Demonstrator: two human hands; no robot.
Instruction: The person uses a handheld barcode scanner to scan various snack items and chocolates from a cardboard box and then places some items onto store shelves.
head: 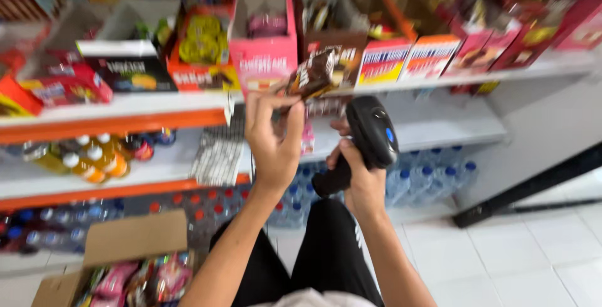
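— What sat on that upper shelf?

— I saw a pink display box there, an orange box just left of it. Bottles lay on the shelf below.

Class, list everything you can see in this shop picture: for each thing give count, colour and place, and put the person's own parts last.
snack packet: one, brown, held up before the top shelf
barcode scanner: one, black, centre
display boxes: several, pink, orange, red, brown, top shelf
small bottles: several, yellow-orange, middle shelf left
water bottles: many, clear with blue caps, bottom shelf
cardboard box: one, brown, holding pink packets, floor lower left
floor tiles: white, right
left hand: holds the snack packet
right hand: grips the barcode scanner
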